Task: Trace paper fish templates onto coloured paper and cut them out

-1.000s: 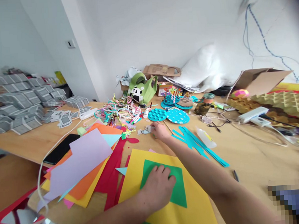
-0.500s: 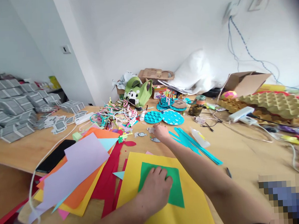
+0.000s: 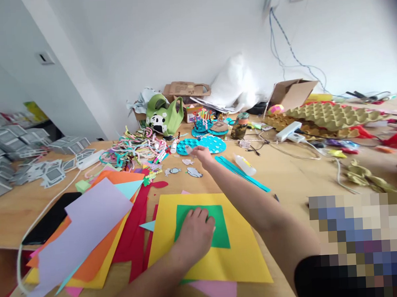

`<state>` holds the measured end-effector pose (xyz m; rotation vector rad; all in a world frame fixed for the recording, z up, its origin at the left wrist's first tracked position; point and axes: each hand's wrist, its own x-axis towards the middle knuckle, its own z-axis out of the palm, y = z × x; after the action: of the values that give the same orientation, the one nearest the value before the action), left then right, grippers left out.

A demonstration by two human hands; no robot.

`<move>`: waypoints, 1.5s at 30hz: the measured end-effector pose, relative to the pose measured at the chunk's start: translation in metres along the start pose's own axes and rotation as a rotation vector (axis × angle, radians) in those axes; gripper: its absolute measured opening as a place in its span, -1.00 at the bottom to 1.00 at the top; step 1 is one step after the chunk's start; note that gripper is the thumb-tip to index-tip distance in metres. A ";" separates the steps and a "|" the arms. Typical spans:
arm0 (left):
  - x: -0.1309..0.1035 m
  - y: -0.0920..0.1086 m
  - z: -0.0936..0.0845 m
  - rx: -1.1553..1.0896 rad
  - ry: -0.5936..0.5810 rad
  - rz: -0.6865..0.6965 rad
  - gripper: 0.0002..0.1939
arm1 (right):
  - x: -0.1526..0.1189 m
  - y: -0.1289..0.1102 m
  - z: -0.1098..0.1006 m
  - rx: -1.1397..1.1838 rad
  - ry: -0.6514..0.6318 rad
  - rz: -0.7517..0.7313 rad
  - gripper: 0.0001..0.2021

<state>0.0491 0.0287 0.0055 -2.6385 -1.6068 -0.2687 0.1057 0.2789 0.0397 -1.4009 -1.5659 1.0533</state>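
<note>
Left fingers (image 3: 198,213) (half-curled) on green paper (image 3: 220,232)

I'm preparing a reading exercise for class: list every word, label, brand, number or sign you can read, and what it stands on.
No text is readable.
Plastic bottle: label marks, too small and blurred.
Cardboard box beside the green bag: faint print, too small.

Light is bright and soft, the lower-right corner heavily pixelated.
</note>
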 end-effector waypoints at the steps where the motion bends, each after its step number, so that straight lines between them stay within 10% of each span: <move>1: 0.000 0.000 -0.001 -0.004 -0.001 0.004 -0.90 | 0.000 -0.005 -0.006 0.076 0.016 0.000 -0.93; 11: -0.002 0.003 -0.003 0.001 -0.002 0.015 -0.85 | -0.068 -0.017 -0.099 0.410 -0.157 -0.029 -0.67; 18: -0.004 0.005 0.000 0.028 0.030 0.045 -0.85 | -0.159 0.040 -0.102 -0.150 -0.479 -0.041 -0.81; 29: -0.004 0.006 0.003 0.107 0.103 0.048 -0.69 | -0.192 0.052 -0.072 -0.686 -0.288 -0.420 -0.76; 39: -0.005 0.003 0.004 0.125 0.054 0.085 -0.72 | -0.229 0.027 -0.210 -0.661 0.062 -0.447 -0.79; 45: -0.005 0.003 0.005 0.118 0.055 0.079 -0.72 | -0.309 0.075 -0.198 -0.947 -0.057 -0.575 -0.64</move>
<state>0.0498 0.0236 0.0003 -2.5758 -1.4508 -0.2333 0.3469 -0.0078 0.0353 -1.3070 -2.4610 -0.0434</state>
